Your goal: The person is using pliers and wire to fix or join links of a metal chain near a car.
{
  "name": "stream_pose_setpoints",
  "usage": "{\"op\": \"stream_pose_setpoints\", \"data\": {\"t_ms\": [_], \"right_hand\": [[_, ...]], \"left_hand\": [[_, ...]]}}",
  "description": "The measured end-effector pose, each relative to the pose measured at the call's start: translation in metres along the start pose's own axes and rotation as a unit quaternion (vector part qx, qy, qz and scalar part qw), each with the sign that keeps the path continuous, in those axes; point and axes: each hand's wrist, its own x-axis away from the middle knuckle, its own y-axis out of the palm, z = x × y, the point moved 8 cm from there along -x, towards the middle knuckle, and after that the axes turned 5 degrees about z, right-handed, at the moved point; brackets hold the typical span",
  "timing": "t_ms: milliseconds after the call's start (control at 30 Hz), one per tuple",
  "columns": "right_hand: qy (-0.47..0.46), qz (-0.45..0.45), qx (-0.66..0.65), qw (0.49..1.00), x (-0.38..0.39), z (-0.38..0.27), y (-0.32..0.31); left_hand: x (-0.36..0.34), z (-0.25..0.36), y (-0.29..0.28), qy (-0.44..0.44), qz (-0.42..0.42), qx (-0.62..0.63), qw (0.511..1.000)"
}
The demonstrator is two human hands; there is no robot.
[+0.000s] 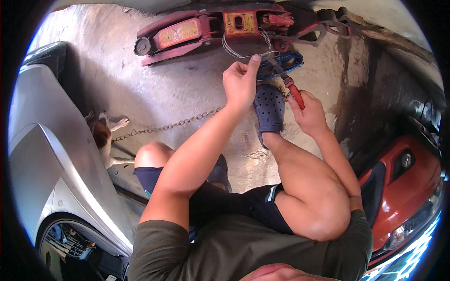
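My left hand (240,84) is closed in a pinch, thumb up, on a thin silvery wire (229,50) that loops in front of the red floor jack (180,33). My right hand (309,112) is wrapped around a red-handled tool (294,91) with a dark flat blade, which looks like a knife. Its blade points up and left, reaching the wire near my left thumb. Behind the blade on the floor lies a blue, open-topped object (288,62) whose kind I cannot make out. Just below it is my foot in a blue clog (269,105).
A rusty chain (173,125) runs across the concrete floor (187,84) to a brown-and-white dog (104,136) beside a silver car (42,122). At the right stands a red vehicle (403,187). More dark metal parts (335,23) sit by the far wall.
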Motion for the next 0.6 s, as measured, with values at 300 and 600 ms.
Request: {"op": "stream_pose_setpoints", "data": {"t_ms": [300, 600], "right_hand": [[-0.003, -0.128, 0.144, 0.981, 0.034, 0.038, 0.058], [-0.020, -0.055, 0.134, 0.989, 0.016, 0.050, 0.041]], "left_hand": [[0.069, 0.048, 0.028, 0.156, -0.059, -0.077, 0.983], [-0.021, 0.092, -0.001, 0.596, -0.022, -0.353, 0.721]]}}
